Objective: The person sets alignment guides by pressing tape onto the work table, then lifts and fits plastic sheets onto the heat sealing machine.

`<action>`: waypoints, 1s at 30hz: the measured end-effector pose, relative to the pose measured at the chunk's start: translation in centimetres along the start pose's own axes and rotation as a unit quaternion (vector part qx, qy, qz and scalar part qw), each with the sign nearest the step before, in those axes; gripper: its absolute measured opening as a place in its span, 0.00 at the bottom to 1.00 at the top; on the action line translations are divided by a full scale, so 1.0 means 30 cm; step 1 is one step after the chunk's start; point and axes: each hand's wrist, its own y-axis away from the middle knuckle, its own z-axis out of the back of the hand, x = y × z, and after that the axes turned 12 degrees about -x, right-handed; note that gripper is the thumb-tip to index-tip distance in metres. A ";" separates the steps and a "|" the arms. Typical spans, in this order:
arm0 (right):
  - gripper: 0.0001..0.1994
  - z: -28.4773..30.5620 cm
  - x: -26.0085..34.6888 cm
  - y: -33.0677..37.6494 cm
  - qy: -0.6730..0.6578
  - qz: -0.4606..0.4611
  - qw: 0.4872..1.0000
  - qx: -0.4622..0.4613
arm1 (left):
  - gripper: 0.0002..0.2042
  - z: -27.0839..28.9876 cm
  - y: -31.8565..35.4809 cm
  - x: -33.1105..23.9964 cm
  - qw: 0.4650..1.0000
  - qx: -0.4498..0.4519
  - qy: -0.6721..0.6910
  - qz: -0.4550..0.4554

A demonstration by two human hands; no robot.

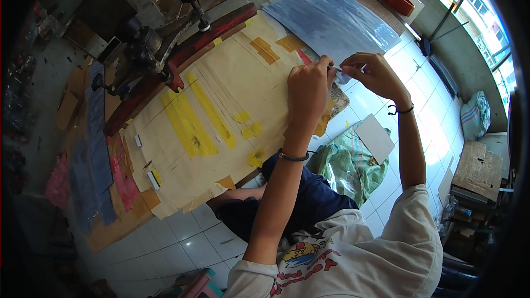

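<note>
My left hand (309,85) is closed in a fist above the right edge of a beige paper-covered board (265,94). A small whitish piece (337,68) spans the short gap between my two hands, too small to make out its kind. My right hand (381,76) pinches its other end with bent fingers. Beyond my hands lies a stack of clear bluish plastic sheets (331,16). Yellow tape strips (190,124) and brown tape patches (264,50) mark the board.
A red bar (212,36) with clamp screws (196,11) crosses the board's far left side. Two small white blocks (153,180) sit at its left end. To the right on the tiled floor lie a green sack (345,160) and a wooden box (476,171).
</note>
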 end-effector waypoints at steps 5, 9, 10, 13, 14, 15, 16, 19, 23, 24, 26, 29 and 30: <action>0.18 -0.004 -0.006 -0.051 0.001 -0.004 0.999 0.045 | 0.10 -0.001 0.004 0.017 1.000 -0.021 -0.009 -0.012; 0.22 0.016 -0.067 -0.097 -0.002 -0.037 0.995 0.094 | 0.11 -0.007 0.002 0.006 1.000 -0.012 -0.013 0.001; 0.22 0.019 -0.072 -0.106 0.004 -0.026 0.993 0.117 | 0.11 -0.007 0.001 0.006 1.000 -0.008 -0.010 0.004; 0.21 0.031 -0.050 -0.134 0.021 -0.013 0.989 0.145 | 0.11 -0.005 0.001 0.010 1.000 -0.005 -0.010 0.007; 0.18 0.035 -0.040 -0.145 0.032 -0.002 0.985 0.169 | 0.11 -0.004 0.002 0.011 1.000 -0.004 -0.011 0.008; 0.18 0.036 -0.035 -0.153 0.033 -0.001 0.985 0.168 | 0.11 -0.004 0.002 0.012 1.000 -0.005 -0.011 0.007; 0.18 0.037 -0.031 -0.161 0.045 0.005 0.982 0.181 | 0.11 -0.003 0.002 0.013 1.000 -0.005 -0.011 0.009; 0.19 0.044 -0.033 -0.187 0.062 0.008 0.976 0.206 | 0.11 -0.006 0.001 0.010 1.000 -0.001 -0.013 0.015; 0.21 0.049 0.022 -0.225 0.111 -0.026 0.959 0.259 | 0.12 0.000 -0.003 0.007 0.999 0.015 -0.020 0.041; 0.21 0.050 0.022 -0.230 0.112 -0.025 0.959 0.259 | 0.12 0.001 -0.004 0.006 0.999 0.014 -0.020 0.042; 0.23 0.050 0.020 -0.240 0.106 -0.001 0.958 0.266 | 0.12 0.003 -0.006 0.005 0.999 0.017 -0.026 0.041; 0.23 0.043 0.008 -0.253 0.103 0.009 0.954 0.282 | 0.13 -0.001 -0.004 0.009 0.999 0.017 -0.029 0.038; 0.23 0.044 0.005 -0.255 0.103 0.009 0.954 0.281 | 0.13 -0.001 -0.004 0.008 0.999 0.016 -0.029 0.038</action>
